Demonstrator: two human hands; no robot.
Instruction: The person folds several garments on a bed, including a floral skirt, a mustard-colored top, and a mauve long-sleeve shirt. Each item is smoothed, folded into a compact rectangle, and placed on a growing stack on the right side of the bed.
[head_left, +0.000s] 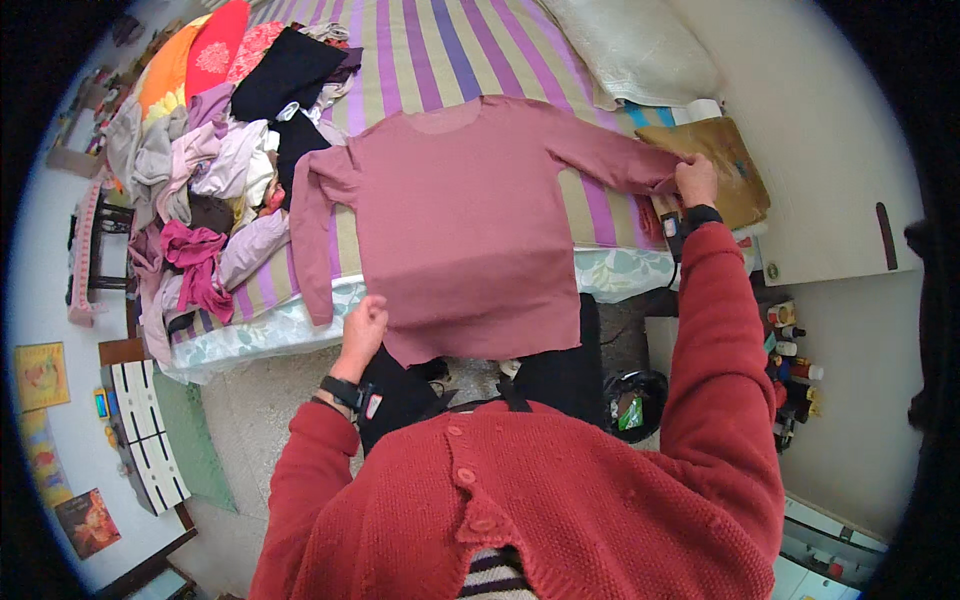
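Note:
A dusty-pink long-sleeved top (465, 217) is spread over the near edge of the bed, its neckline towards the far side. Its lower hem hangs past the mattress in front of my legs. My right hand (696, 181) grips the cuff of the right sleeve, which is stretched out sideways. At the lower left side of the top, my left hand (365, 328) has its fingers curled against the fabric's edge; whether they pinch it is hidden. The left sleeve (311, 240) bends down and lies loose over the mattress edge.
Mixed clothes (225, 165) are heaped on the bed's left, with a folded black garment (289, 75) on top. A striped sheet (442, 52) covers the bed. Right of it lie a brown flat cover (720, 169) and a pale pillow (637, 52). A lined bin (637, 405) stands below.

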